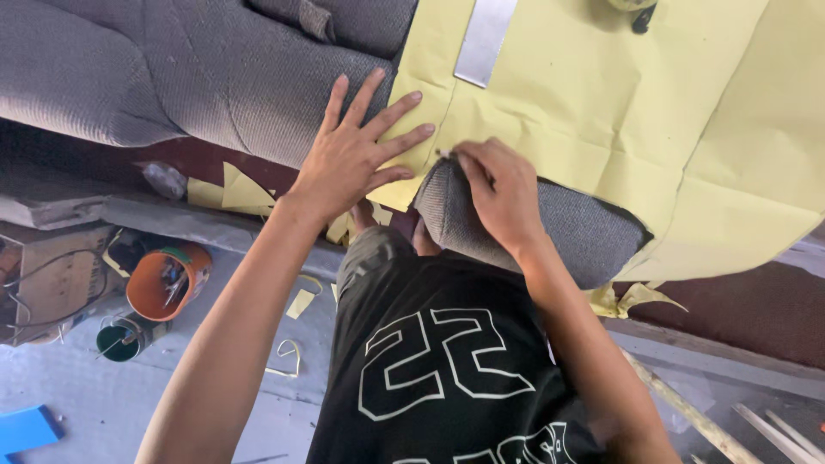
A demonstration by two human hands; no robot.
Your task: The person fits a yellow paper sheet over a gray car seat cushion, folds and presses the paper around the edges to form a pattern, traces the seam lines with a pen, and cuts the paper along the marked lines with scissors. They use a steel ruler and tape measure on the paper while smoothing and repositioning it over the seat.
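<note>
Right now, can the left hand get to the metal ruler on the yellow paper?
Probably yes. The left hand lies flat at the yellow paper edge; the metal ruler lies beyond its fingertips with only bare paper between. The right hand is off to the side.

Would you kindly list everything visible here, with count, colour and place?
cushion: one, grey fabric, top left, running under the paper
paper: one large sheet, yellow, top right, over the cushion
strip: one, silver-grey, flat on the paper at top
paper scraps: several, yellow, below the cushion edge
bucket: one, orange, on the floor at left, holding small items
can: one, green inside, beside the bucket
blue sheet: one, bottom-left corner
sticks: a few, pale wood, bottom right
shirt: one, black with white print, centre bottom
left hand: spread flat across cushion and paper edge
right hand: fingers pinching at the paper edge
</note>
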